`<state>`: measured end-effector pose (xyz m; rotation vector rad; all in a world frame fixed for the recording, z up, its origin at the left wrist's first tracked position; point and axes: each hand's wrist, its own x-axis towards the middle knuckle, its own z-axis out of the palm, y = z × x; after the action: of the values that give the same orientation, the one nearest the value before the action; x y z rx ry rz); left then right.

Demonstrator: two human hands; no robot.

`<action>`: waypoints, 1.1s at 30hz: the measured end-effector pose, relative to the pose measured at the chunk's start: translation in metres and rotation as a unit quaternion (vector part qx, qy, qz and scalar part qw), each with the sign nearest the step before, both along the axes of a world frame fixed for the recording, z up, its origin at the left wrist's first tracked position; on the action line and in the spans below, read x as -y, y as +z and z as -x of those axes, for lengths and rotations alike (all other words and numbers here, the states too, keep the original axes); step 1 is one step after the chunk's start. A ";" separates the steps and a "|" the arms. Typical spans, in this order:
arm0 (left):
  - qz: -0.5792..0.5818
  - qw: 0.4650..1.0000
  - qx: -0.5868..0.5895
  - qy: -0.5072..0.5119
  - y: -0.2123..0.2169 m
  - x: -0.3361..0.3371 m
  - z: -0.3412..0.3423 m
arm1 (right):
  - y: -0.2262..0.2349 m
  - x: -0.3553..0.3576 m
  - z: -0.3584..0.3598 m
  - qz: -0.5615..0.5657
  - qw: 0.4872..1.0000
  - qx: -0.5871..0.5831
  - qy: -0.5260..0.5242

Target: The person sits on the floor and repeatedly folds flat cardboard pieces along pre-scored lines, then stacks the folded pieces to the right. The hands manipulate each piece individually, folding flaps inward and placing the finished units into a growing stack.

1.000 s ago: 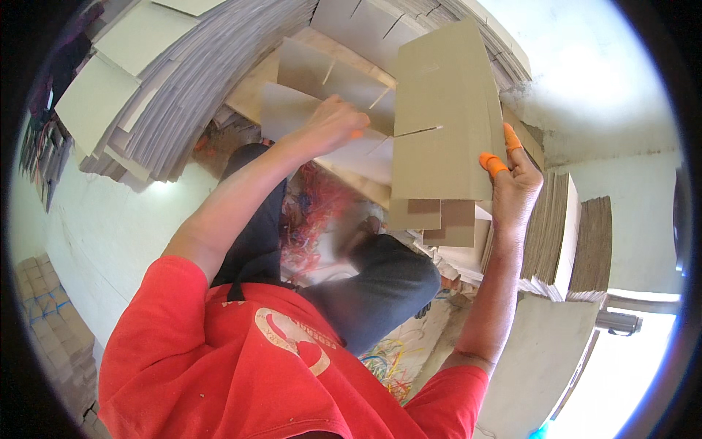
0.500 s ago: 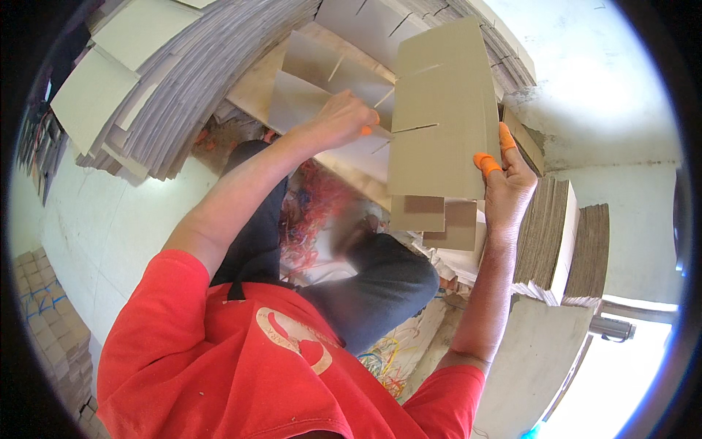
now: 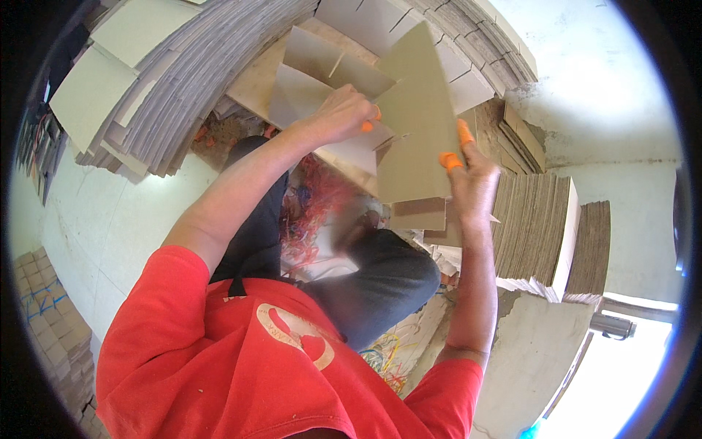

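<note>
My right hand (image 3: 474,183), with orange covers on some fingers, grips the right edge of a tall slotted cardboard sheet (image 3: 417,139). The sheet stands on edge, crossing several shorter cardboard divider strips (image 3: 296,95) to its left. Closed fingers of my left hand (image 3: 344,115), also with orange covers, pinch the upper edge of one of those strips beside the sheet. Part of the strips is hidden behind my left hand, and the slots where sheet and strips meet are only partly seen. A board (image 3: 252,91) lies under the strips.
Tall stacks of cardboard sheets (image 3: 212,66) rise at the far left. Slotted cardboard stacks (image 3: 468,36) stand at the back, and more bundles (image 3: 530,227) at the right. Red shredded scraps (image 3: 318,205) lie between my crossed legs. Packed cardboard blocks (image 3: 51,314) sit at the lower left.
My right hand and the cardboard sheet have moved left, and the sheet has turned more edge-on, over the strips. My left hand has stayed nearly in place.
</note>
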<state>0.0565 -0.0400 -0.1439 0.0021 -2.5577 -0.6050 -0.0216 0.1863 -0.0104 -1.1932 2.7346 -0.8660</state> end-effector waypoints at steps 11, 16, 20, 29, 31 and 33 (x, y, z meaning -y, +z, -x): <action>-0.015 0.999 0.035 -0.002 0.002 0.003 0.011 | 0.013 0.021 -0.002 -0.020 0.984 0.175 0.021; -0.002 0.999 0.051 0.004 0.006 -0.001 0.012 | -0.015 0.034 0.003 -0.051 0.971 0.229 0.036; -0.004 0.998 0.056 0.022 0.010 -0.005 0.013 | -0.110 0.017 -0.004 -0.064 0.990 -0.023 0.123; 0.054 0.995 0.065 -0.056 0.052 -0.021 -0.002 | -0.025 -0.058 0.021 -0.008 0.971 -0.222 -0.094; 0.115 0.987 0.079 -0.083 0.056 -0.034 0.001 | -0.014 -0.126 0.077 -0.072 0.887 -0.431 -0.147; 0.175 0.968 0.152 -0.094 0.044 -0.034 0.004 | 0.004 -0.180 0.106 -0.198 0.839 -0.427 -0.273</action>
<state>0.0525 -0.0064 -0.0998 -0.2932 -2.9542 -0.2235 -0.1280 0.3667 -0.0059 -0.8202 3.7701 0.4147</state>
